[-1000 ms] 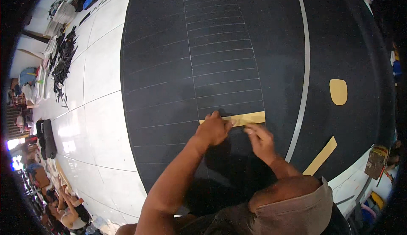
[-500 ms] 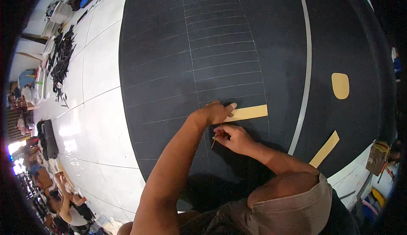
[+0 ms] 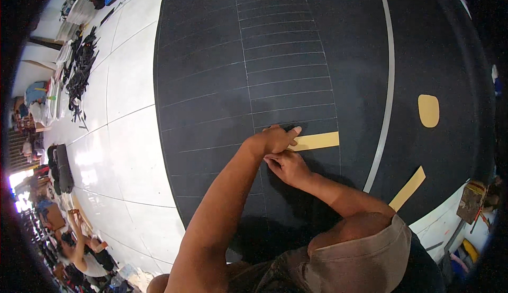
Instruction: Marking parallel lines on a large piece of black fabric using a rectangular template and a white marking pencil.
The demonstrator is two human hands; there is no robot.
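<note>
My left hand (image 3: 276, 139) lies spread over the left part of a pale yellow strip template (image 3: 323, 141), pressing it onto a large sheet of black material (image 3: 296, 100). Thin pale lines, spaced like ladder rungs, cross the sheet beyond the strip. Just below the strip, my right hand (image 3: 291, 168) is closed in a pinch, close against my left hand. A thin stick-like marker showed in its fingers a moment ago; now the fingers mostly hide it.
To the right lie a rounded yellow template (image 3: 428, 111), a second yellow strip (image 3: 408, 188) and a long grey band (image 3: 390, 76). White tiled floor (image 3: 127, 150) borders the sheet at left, with black scraps (image 3: 82, 73) on it. Another person (image 3: 87, 250) is at lower left.
My right hand has moved slightly up and toward the strip's near edge, its fingers now nearer my left hand. The left hand still presses the strip. The whole view has shifted a little.
</note>
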